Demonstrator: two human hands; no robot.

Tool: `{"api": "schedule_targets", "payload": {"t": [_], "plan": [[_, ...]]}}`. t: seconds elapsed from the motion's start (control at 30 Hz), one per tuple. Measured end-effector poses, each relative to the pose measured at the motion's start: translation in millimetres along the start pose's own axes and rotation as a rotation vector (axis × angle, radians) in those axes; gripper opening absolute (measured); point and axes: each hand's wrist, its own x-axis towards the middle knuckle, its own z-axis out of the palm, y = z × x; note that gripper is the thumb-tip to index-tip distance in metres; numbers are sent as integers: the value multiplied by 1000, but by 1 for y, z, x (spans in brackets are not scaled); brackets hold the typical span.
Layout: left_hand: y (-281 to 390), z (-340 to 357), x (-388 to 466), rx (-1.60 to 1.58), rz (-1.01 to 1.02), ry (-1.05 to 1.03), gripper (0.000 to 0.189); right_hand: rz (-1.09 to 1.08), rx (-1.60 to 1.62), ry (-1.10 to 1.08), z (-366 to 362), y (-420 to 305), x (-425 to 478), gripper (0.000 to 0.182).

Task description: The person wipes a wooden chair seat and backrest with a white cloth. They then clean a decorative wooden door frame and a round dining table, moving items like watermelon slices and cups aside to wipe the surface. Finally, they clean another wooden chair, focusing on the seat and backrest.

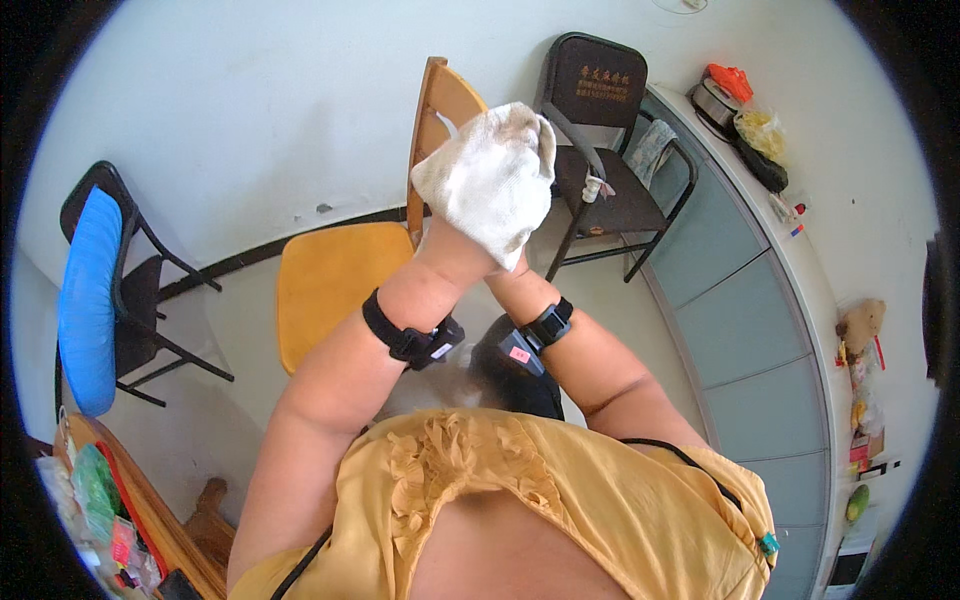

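A white cloth [487,180] with brownish smudges is held up in front of me between both hands. It drapes over my left hand [457,244], so the fingers are hidden. Most of my right hand [517,264] is behind the cloth's lower right edge, close against the left. Black straps with small devices circle both wrists. Just beyond the cloth, and partly covered by it, is the backrest of a wooden chair [431,120]. Whether the cloth touches that backrest, I cannot tell. The chair's yellow seat [341,281] shows to the left of my forearms.
A black folding armchair [600,90] stands beyond, at right. Another black chair [139,315] at far left carries a blue cushion [91,307]. Along the right runs a low cabinet [742,300] topped with bags and small items. A wooden table edge [142,487] bearing plastic bags is lower left.
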Motion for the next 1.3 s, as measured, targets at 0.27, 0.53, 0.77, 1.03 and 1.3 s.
{"api": "schedule_targets", "payload": {"t": [0.27, 0.53, 0.77, 1.03, 1.3], "plan": [[3, 5, -38, -149, -216, 18, 44, 1, -102, 38, -8, 27, 1, 71], [8, -26, -42, -166, -428, 98, 33, -7, -383, 131, 12, 1, 4, 96], [-25, -9, -32, -266, -313, 49, 30, -25, -336, 162, 13, 2, 7, 92], [-19, 18, -5, -593, -757, -38, 30, -24, -182, 119, 16, -6, 11, 100], [-36, 16, -1, -1307, -1005, -41, 28, -107, -354, 163, 16, 3, 7, 98]]}}
